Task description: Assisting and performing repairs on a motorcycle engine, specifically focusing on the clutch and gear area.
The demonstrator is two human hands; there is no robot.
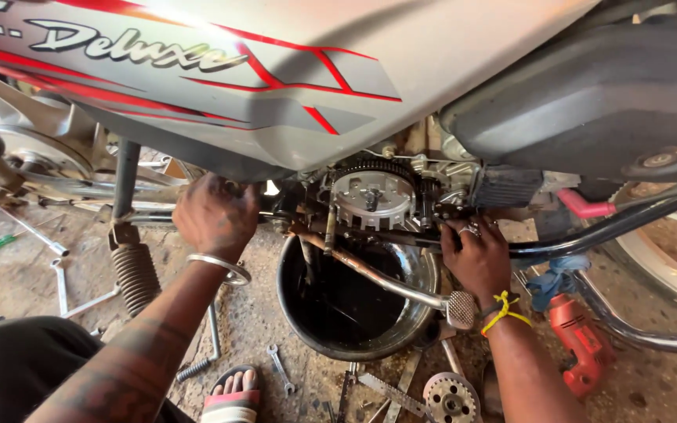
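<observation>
Hands work at the open side of a motorcycle engine in the middle of the frame. The left hand (215,215), wearing a metal bangle at the wrist, reaches in from the lower left and grips something at the engine's left edge; its fingers curl inward out of sight, so what they close on cannot be told. The right hand (476,254), with a ring and a yellow thread at the wrist, comes in from the lower right; its fingers are pressed together and hooked over the lower edge of the casing, just right of the exposed clutch assembly (372,200). That round toothed clutch sits at centre frame, between the two hands, under the silver fuel tank (276,70) that fills the upper half.

Directly below the clutch stands a black drain pan (354,294) holding dark oil. A kick-start lever (401,286) crosses diagonally over the pan, its knurled end touching the right wrist. A black frame tube (589,231) runs past the right hand towards the right edge. A coil spring (136,274) stands at the left. On the ground at the bottom lie a small spanner (280,368), a loose gear (451,397) and a red power drill (583,345).
</observation>
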